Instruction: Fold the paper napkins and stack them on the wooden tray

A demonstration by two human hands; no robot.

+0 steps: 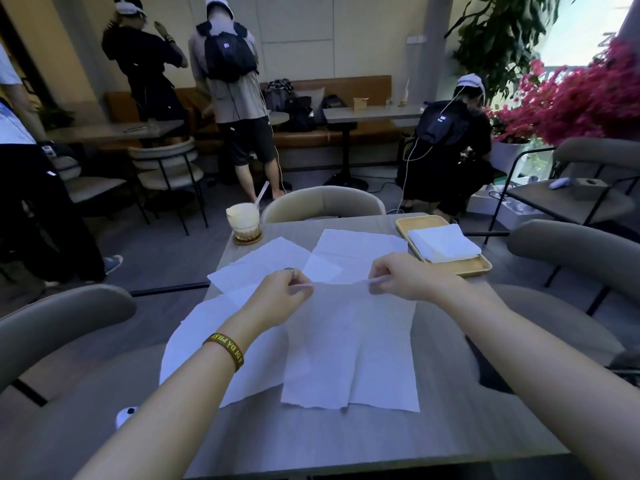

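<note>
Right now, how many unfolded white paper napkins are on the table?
4: near white paper napkin pinched by left hand and right hand; second napkin left of it; far-left napkin and far-centre napkin behind. Overlaps may hide more.

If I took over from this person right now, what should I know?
The left hand and right hand each pinch a far corner of the open napkin, its near edge on the table.
A stack of folded napkins lies on the wooden tray, far right.
Done: that stack.
Left: fold this napkin, then the three other napkins lying open, and stack all.
</note>
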